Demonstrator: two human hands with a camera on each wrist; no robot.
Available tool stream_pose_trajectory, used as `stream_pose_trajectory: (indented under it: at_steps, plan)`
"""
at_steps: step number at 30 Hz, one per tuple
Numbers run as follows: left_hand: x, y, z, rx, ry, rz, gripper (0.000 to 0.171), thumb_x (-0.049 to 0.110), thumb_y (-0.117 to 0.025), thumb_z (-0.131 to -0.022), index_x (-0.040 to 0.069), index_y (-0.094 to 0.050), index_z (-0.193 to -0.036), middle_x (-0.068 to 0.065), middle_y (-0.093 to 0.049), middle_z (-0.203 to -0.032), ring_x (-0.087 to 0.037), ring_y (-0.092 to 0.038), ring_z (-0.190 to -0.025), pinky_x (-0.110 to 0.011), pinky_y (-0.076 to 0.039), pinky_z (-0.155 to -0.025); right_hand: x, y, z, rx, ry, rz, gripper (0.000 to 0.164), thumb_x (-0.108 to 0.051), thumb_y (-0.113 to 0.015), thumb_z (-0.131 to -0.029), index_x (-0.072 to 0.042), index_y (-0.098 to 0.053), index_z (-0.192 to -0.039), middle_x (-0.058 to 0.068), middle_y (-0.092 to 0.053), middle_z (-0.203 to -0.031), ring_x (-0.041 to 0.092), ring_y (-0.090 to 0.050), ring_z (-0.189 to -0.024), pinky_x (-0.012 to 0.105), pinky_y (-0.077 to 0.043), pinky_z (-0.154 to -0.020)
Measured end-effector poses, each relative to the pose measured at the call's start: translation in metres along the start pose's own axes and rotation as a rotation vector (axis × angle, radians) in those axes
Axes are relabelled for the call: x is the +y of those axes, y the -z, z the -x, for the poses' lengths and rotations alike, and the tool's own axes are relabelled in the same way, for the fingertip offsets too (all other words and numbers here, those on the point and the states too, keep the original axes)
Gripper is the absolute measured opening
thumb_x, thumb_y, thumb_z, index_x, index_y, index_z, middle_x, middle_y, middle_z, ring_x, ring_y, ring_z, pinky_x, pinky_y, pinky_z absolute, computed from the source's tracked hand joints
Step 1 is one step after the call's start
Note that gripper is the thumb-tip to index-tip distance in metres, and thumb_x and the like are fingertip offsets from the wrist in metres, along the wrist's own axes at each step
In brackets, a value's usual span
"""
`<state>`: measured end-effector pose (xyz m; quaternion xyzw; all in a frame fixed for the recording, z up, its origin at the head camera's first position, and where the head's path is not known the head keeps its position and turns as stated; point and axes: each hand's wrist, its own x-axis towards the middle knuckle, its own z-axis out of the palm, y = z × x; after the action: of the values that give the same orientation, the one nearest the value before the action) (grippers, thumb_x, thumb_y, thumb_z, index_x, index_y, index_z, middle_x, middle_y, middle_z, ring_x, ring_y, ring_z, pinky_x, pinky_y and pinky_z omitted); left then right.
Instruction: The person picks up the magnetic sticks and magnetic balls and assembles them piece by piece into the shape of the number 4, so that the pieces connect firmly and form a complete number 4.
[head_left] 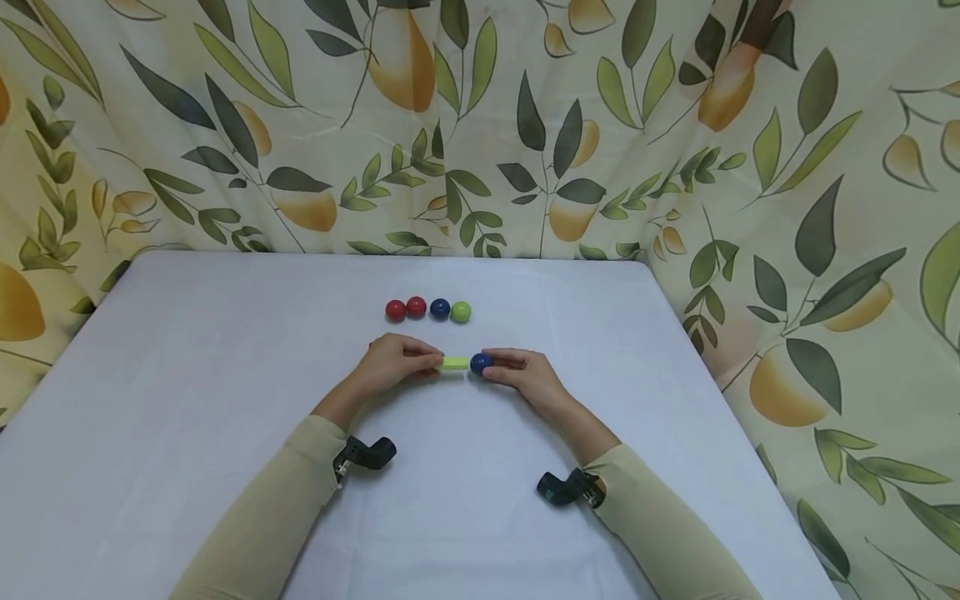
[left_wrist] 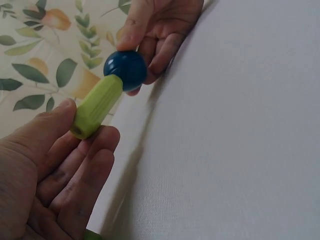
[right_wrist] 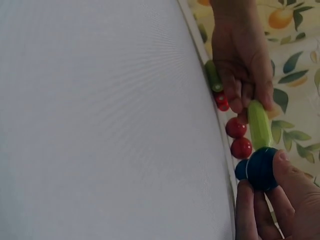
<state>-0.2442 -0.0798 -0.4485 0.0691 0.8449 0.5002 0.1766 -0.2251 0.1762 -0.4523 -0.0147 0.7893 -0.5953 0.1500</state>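
Observation:
My left hand (head_left: 393, 360) pinches a light green stick (left_wrist: 98, 106) between thumb and fingers, near one end. The stick has flat sides, and a hole shows in its near end. In my right hand (head_left: 531, 377) I hold a glossy blue ball (left_wrist: 127, 70) by the fingertips. The stick's far end points at the ball and lies right up against it or very near; whether the two are joined I cannot tell. Both hands are just above the white table, around its middle.
Beyond the hands lie two red balls (head_left: 406, 309), another blue ball (head_left: 440, 309) and a green ball (head_left: 461, 312) in a row. The right wrist view shows a green stick (right_wrist: 213, 76) and red pieces (right_wrist: 221, 101) near the left hand. A patterned cloth (head_left: 480, 125) hangs behind the white table (head_left: 187, 375).

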Motion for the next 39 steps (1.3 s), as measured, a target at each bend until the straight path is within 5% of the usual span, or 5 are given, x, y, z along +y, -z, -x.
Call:
stream_pose_trajectory:
  at_steps: [27,32,39]
  plan:
    - [0.006,0.0,0.0,-0.016,-0.002,-0.015,0.03,0.033,-0.073,-0.089,0.015,-0.075,-0.113,0.001,-0.076,-0.092,-0.012,-0.068,-0.084,-0.026,-0.055,-0.08,0.005,-0.001,0.004,-0.004,0.045,-0.042,0.045,-0.014,-0.078,-0.085,-0.002,-0.065,-0.126,0.015,-0.07,-0.116,0.011,-0.067,-0.099,0.022,-0.054,-0.086]
    - [0.009,0.01,-0.006,-0.015,0.002,-0.028,0.027,0.032,-0.072,-0.09,0.014,-0.076,-0.111,-0.001,-0.076,-0.093,-0.012,-0.07,-0.085,-0.026,-0.056,-0.08,0.006,0.0,0.004,0.005,0.039,-0.029,0.045,-0.018,-0.078,-0.085,-0.004,-0.066,-0.125,0.013,-0.071,-0.116,0.013,-0.068,-0.1,0.023,-0.054,-0.086]
    - [0.031,0.043,-0.029,0.081,-0.086,-0.154,0.03,0.029,-0.07,-0.093,0.015,-0.072,-0.119,-0.002,-0.073,-0.108,-0.021,-0.069,-0.096,-0.035,-0.055,-0.088,0.01,0.0,0.002,0.012,0.03,-0.026,0.043,-0.021,-0.079,-0.084,-0.008,-0.068,-0.123,0.01,-0.072,-0.114,0.015,-0.068,-0.101,0.024,-0.054,-0.087]
